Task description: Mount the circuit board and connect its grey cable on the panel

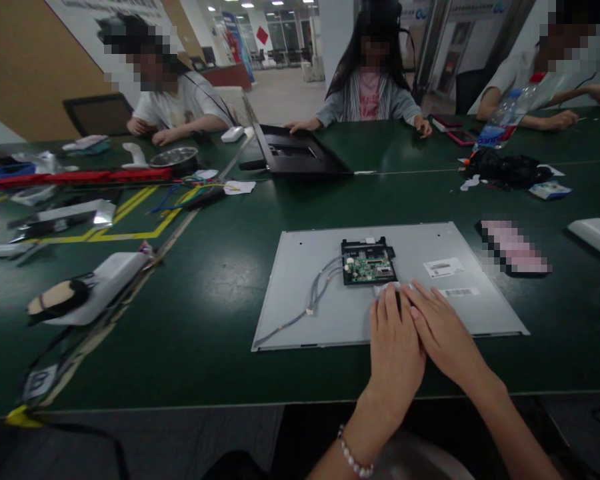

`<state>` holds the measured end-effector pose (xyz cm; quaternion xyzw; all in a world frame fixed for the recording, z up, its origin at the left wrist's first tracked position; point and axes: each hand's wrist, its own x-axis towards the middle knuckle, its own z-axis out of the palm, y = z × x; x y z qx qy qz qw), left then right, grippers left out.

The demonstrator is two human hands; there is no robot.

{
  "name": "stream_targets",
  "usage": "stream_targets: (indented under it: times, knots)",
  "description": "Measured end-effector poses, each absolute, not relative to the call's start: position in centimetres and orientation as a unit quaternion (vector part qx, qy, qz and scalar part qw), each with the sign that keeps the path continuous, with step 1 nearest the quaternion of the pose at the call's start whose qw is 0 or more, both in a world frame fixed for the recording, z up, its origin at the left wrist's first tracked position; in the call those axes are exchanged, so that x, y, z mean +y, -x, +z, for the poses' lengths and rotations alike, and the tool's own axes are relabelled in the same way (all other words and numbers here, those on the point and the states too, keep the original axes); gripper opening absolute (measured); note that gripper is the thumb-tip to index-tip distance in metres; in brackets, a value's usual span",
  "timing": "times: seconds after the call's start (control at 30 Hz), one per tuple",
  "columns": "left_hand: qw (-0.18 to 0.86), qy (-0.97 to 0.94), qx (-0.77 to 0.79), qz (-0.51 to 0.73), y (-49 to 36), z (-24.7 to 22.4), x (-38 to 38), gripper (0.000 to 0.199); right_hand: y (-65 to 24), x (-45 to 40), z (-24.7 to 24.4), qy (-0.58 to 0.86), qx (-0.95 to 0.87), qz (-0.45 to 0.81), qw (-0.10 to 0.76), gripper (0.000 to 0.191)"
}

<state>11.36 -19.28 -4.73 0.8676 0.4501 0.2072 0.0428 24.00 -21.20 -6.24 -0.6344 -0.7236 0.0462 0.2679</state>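
A grey metal display panel [290,287] lies flat on the table, carrying a black bracket with a green circuit board [367,268]. Grey cables [316,293] run from the board to the panel's lower left corner. My left hand [397,340] and my right hand [443,333] meet over the panel, just below the bracket, with fingers bent together and touching. A bit of clear, whitish material [380,289] shows at the left fingertips, and something dark peeks out between the hands. The fingers hide most of it, so its kind cannot be made out.
Right of the panel lies a phone-shaped pink item [515,248], with a white object [597,237] beyond. Across the table a person's hand rests on a black monitor housing [305,153]. Bottles [503,123] stand far right. A white device [100,287], cables and tools lie left.
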Motion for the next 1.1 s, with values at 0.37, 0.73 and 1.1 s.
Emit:
stream_targets:
  times: [0.37, 0.73, 1.1]
  knots:
    - [0.047, -0.858, 0.474, 0.19, -11.3, -4.6, -19.5, 0.056, -23.9, -21.4, -6.6, 0.664, -0.688, 0.071, 0.284, 0.046]
    - [0.007, -0.855, 0.483, 0.189, -11.1, -4.2, -20.0, 0.057, -29.6, -22.5, -4.7, 0.745, -0.561, 0.031, 0.359, 0.049]
    - [0.019, -0.86, 0.456, 0.227, -10.6, -3.6, -20.1, 0.055, -35.4, -23.6, -6.7, 0.811, -0.505, 0.055, 0.291, 0.057]
